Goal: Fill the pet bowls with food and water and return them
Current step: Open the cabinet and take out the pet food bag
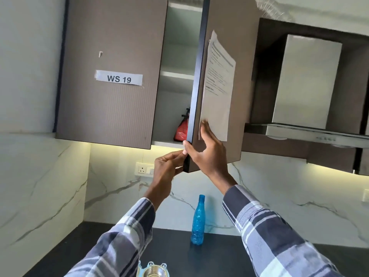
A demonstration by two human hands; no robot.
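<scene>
On counter, low: bowl [152, 271]. Left hand [169, 166] pinches door [196, 96] at bottom corner, fingers curled. Red pouch [182, 130], likely food, upright on bottom shelf, just above my left fingers, half hidden by door. Bottle [198, 220] below. Right hand [207, 154] clasps door: thumb hooked on edge, fingers spread on face. Left hand nearer pouch.

I have the bottle [198, 220] on the counter [219, 260] at six o'clock, the bowl [153, 272] before it at seven. A bag [182, 128] sits in the cabinet [179, 56] at twelve, behind the door [237, 116].
</scene>
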